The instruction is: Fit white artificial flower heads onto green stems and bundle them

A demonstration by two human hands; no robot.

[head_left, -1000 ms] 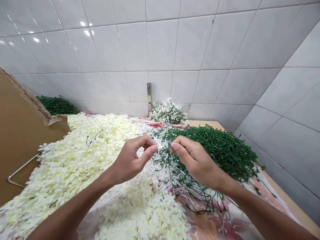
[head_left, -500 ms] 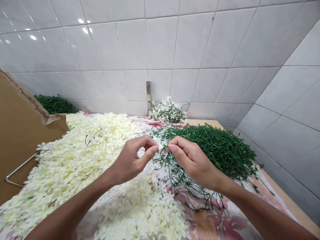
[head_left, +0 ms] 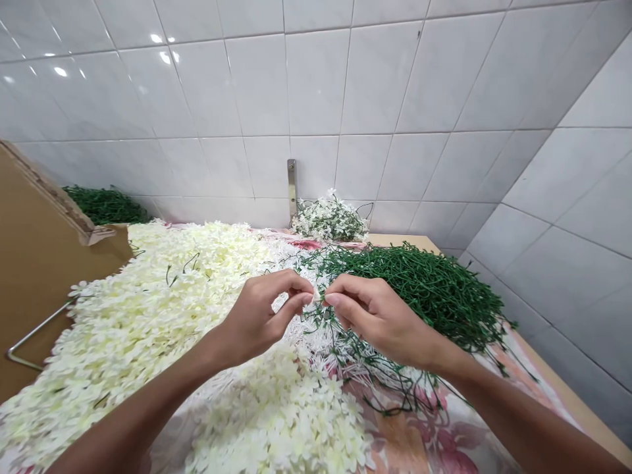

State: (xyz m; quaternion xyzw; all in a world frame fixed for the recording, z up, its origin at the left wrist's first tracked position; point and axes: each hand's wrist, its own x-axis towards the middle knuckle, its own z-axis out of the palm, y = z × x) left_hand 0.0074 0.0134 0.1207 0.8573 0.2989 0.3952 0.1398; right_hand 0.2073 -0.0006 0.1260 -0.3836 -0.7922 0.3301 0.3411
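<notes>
My left hand [head_left: 257,316] pinches a small cream-white artificial flower [head_left: 316,297] between thumb and forefinger. Just beside it, my right hand [head_left: 375,319] has its fingertips closed on the end of a thin green plastic stem [head_left: 322,304]. The two hands nearly meet at the flower. Below them lies a tangle of white flowered sprays [head_left: 320,342]. A large heap of loose cream blossoms [head_left: 162,322] spreads left of my left hand, and a mound of green stems [head_left: 419,289] rises behind my right hand.
A bunch of white flowered sprays [head_left: 330,220] stands at the back, below a metal bracket [head_left: 292,187] on the white tiled wall [head_left: 316,85]. More green stems [head_left: 106,205] lie back left. A cardboard sheet [head_left: 44,289] and a wire rod [head_left: 39,336] sit left, on a floral cloth [head_left: 409,441].
My right hand has moved left, closer to my left hand, and its fingertips now sit almost against the small flower. The view has shifted slightly.
</notes>
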